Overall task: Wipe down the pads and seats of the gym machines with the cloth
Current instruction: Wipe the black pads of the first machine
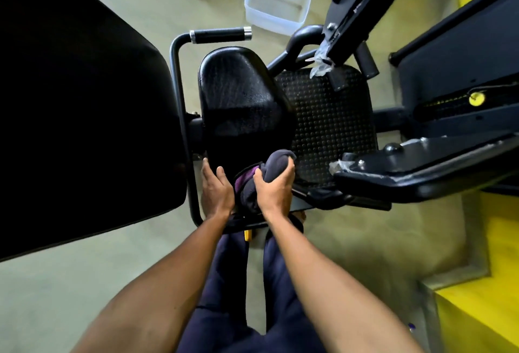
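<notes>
A black padded seat point(238, 100) of a gym machine stands in the middle of the view, with a large black back pad point(84, 117) to its left. My right hand point(273, 187) grips a bunched grey and purple cloth point(273, 163) at the near edge of the seat. My left hand point(216, 190) lies next to it with straight fingers, touching the seat's near-left edge beside the frame tube. The seat's near edge is hidden by the cloth and hands.
A studded black footplate point(331, 122) lies right of the seat. Black machine arms point(421, 167) cross at right. A handle bar point(219, 35) sits beyond the seat, and a clear plastic tub point(278, 2) stands on the floor. Yellow wall at right.
</notes>
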A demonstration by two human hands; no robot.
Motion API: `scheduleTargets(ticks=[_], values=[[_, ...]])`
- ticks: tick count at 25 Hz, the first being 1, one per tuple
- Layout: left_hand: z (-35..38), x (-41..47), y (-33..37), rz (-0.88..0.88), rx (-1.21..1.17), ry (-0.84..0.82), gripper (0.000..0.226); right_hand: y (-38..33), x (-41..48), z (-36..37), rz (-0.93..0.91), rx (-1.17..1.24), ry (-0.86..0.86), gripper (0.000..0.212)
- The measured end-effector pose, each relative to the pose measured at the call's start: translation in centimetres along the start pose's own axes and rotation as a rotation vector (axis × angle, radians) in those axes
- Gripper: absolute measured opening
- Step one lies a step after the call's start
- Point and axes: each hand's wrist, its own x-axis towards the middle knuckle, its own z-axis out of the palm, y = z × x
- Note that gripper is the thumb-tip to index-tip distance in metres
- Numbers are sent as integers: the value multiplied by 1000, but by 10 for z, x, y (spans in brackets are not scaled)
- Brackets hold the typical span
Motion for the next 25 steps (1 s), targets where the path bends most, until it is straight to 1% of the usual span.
scheduleTargets(ticks=[2, 4, 6, 8, 10, 13, 18, 21, 23, 25], values=[[-15, -8, 7, -7, 46, -34, 53, -6, 1, -19, -8, -49, -33, 78], [-30, -17, 19, 33, 82, -56, 50, -15, -4, -42, -11, -88, -57, 72], [-43, -29, 33, 84, 96, -73, 47, -19, -16, -65, -16, -91, -86, 71], [-56, -46, 51, 149, 92, -98, 46, -20, -36, -90, -46, -83, -125, 72], [-65, -68, 71, 257, 87, -125, 45, -17, -57, -113, -111, -95, -145, 74], [-69, -96, 100, 411, 113, -137, 42, -15, -82, -142, -179, -67, -93, 75], [-57, -133, 136, 615, 172, -251, 40, -7, -105, -191, -231, 30, 63, 74], [-46, -145, 160, 725, 192, -318, 37, 1, -109, -218, -200, 92, 145, 74], [-35, -154, 181, 798, 178, -355, 37, 7, -109, -234, -135, 178, 201, 73], [-24, -165, 206, 836, 155, -390, 39, 11, -106, -250, -67, 274, 262, 71]])
